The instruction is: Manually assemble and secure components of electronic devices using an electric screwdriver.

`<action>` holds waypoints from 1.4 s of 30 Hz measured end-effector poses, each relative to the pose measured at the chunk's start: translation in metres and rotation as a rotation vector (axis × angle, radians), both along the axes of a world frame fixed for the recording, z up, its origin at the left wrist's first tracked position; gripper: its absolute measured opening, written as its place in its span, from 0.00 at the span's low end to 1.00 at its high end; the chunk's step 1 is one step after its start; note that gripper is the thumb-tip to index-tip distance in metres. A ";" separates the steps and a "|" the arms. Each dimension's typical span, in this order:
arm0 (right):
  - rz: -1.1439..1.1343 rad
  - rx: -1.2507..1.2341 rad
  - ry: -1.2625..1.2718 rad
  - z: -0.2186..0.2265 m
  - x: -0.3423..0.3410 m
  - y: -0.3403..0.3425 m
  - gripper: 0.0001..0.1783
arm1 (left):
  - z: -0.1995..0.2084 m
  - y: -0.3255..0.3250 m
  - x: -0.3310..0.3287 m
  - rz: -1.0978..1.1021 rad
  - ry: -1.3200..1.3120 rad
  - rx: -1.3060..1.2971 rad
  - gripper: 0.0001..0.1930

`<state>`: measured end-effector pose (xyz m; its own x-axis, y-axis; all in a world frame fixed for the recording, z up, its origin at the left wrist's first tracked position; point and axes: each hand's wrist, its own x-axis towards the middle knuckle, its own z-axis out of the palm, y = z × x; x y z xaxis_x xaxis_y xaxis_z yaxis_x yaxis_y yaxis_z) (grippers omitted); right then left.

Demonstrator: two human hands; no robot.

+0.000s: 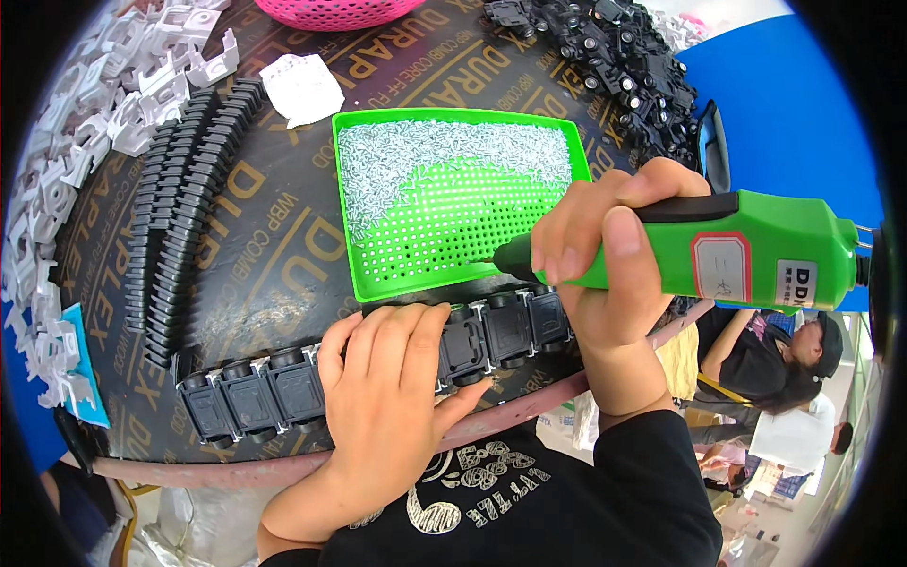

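Note:
My right hand [605, 255] is closed round a green electric screwdriver [746, 250], which lies nearly level with its black nose pointing left. The thin bit ends over the near part of a green perforated tray [444, 279]. Small silvery screws [453, 142] are heaped along the tray's far side and left corner. Below the tray, several black wheeled toy-car chassis [302, 386] stand side by side in a row. My left hand [387, 378] grips the row near its middle, fingers across the top and thumb along the near side, hiding the pieces beneath.
Black ribbed parts [179, 217] form two curved columns at left, beside piled white plastic parts [71, 217]. More black wheeled parts [614, 66] heap at the far right. A crumpled white paper [302, 90] and a pink basket [335, 11] lie beyond. People [770, 359] are at right.

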<state>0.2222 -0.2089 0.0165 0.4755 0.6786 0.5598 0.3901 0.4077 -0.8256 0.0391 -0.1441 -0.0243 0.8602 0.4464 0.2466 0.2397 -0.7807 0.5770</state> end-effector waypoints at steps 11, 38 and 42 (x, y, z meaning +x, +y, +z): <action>0.013 0.017 -0.028 -0.002 -0.002 -0.003 0.10 | -0.001 -0.003 -0.001 0.006 -0.024 0.002 0.34; 0.439 -0.163 -0.148 0.024 -0.044 -0.027 0.14 | -0.005 -0.001 -0.004 -0.012 -0.046 0.054 0.39; 0.300 -0.179 -0.178 0.022 -0.057 -0.033 0.13 | -0.007 -0.002 -0.002 -0.002 -0.058 0.049 0.38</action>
<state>0.1656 -0.2415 0.0382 0.1473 0.8672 0.4757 0.4193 0.3809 -0.8241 0.0366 -0.1457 -0.0310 0.8445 0.4310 0.3178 0.2056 -0.8090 0.5507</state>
